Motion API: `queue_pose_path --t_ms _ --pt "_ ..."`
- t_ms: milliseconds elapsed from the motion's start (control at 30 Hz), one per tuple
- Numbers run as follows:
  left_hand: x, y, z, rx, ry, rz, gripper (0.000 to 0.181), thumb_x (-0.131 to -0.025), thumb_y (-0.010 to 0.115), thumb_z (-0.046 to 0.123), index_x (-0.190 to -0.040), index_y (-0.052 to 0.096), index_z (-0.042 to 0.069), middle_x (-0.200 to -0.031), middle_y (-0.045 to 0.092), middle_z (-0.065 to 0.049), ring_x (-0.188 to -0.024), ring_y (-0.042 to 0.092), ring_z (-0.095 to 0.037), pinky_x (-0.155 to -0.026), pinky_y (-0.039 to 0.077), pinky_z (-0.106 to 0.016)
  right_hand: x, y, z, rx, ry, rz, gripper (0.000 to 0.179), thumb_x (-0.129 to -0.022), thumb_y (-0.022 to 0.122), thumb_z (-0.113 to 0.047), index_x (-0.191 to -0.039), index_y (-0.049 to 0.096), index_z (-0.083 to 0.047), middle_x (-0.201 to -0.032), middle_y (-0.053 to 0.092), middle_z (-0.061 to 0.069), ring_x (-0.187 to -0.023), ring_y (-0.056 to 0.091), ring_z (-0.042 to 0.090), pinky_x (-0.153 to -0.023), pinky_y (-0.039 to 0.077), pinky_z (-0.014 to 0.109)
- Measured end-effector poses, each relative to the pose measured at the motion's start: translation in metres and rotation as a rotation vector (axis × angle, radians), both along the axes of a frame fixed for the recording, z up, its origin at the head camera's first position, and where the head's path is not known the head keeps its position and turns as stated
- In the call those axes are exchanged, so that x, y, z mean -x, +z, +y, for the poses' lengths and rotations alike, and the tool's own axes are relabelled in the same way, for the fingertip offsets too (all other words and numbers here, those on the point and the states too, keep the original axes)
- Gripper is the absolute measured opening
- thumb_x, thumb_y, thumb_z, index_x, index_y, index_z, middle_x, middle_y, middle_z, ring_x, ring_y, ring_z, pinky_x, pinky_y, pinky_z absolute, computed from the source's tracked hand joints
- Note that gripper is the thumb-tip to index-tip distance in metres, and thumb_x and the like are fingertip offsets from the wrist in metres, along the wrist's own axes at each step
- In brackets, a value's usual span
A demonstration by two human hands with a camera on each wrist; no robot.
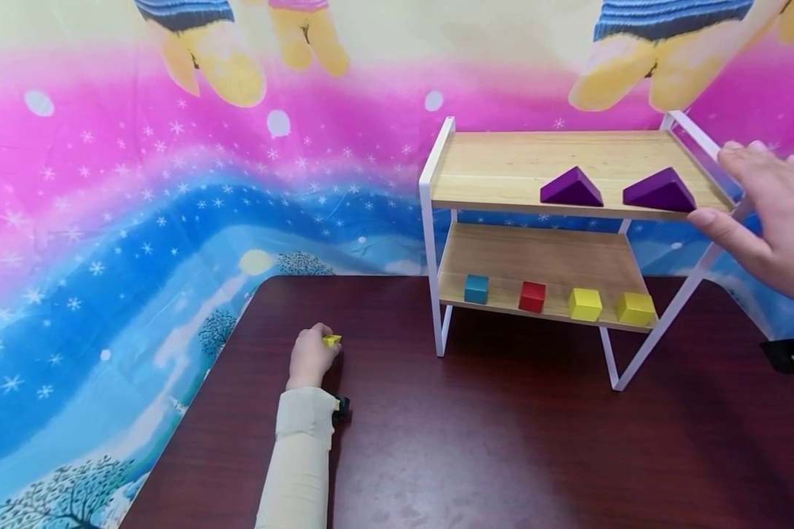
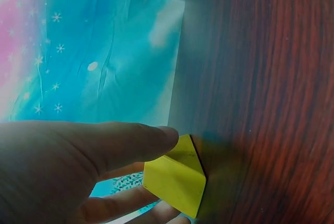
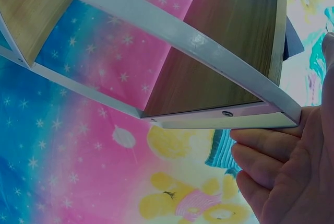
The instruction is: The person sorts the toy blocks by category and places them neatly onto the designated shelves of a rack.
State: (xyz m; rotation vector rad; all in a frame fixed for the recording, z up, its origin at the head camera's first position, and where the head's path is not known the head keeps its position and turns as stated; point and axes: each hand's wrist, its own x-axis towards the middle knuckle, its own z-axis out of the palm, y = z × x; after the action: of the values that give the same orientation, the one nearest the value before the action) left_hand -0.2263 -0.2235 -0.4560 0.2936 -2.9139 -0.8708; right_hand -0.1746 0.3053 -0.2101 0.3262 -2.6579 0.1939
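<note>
At the left of the table my left hand [image 1: 312, 356] pinches a small yellow block [image 2: 175, 187] between thumb and fingers. The block is on or just above the tabletop; its full shape is partly hidden. My right hand [image 1: 784, 217] is at the right end of a two-tier shelf [image 1: 503, 158], fingers extended along the outside of its white frame [image 3: 209, 51]. Its thumb reaches the front right corner, close to a purple triangular block [image 1: 662, 189]. A second purple triangular block [image 1: 572, 187] stands to the left on the same top board.
On the lower board stand a blue cube [image 1: 476, 289], a red cube [image 1: 532, 297], a yellow cube [image 1: 585, 304] and another yellow cube [image 1: 635, 308]. The shelf stands on a dark wooden table [image 1: 437, 441]. A printed cloth [image 1: 139, 184] hangs behind and at the left.
</note>
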Motion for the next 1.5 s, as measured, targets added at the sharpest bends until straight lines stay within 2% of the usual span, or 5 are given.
queue_pose_path --t_ms 433,1100,1500 --pt "0.0013 -0.0027 0.0014 0.004 0.014 0.026 0.027 -0.092 0.072 0.008 -0.116 0.067 -0.004 -0.113 0.063 -0.025 -0.102 0.062 -0.039 -0.09 0.053 -0.05 0.0 -0.0003 -0.0001 0.005 0.001 0.009 0.087 -0.106 0.028 -0.059 -0.156 0.016 0.011 -0.158 0.018 0.037 -0.151 0.008 0.047 -0.123 0.0 0.053" --pt "0.0001 -0.0011 0.0003 -0.011 -0.012 0.015 0.027 -0.094 0.069 0.007 -0.119 0.066 -0.004 -0.116 0.062 -0.024 -0.103 0.061 -0.038 -0.09 0.054 -0.05 -0.0007 0.001 -0.0007 0.003 -0.001 0.003 0.087 -0.106 0.029 -0.059 -0.155 0.017 0.011 -0.157 0.019 0.038 -0.15 0.008 0.048 -0.123 0.0 0.055" --pt "-0.0005 -0.002 -0.0026 -0.018 -0.031 0.013 0.027 -0.093 0.07 0.008 -0.119 0.067 -0.002 -0.117 0.063 -0.023 -0.103 0.061 -0.038 -0.09 0.053 -0.05 0.0006 -0.0003 0.0004 -0.005 -0.005 -0.003 0.089 -0.105 0.028 -0.061 -0.156 0.015 0.011 -0.158 0.017 0.038 -0.151 0.006 0.046 -0.123 -0.002 0.052"
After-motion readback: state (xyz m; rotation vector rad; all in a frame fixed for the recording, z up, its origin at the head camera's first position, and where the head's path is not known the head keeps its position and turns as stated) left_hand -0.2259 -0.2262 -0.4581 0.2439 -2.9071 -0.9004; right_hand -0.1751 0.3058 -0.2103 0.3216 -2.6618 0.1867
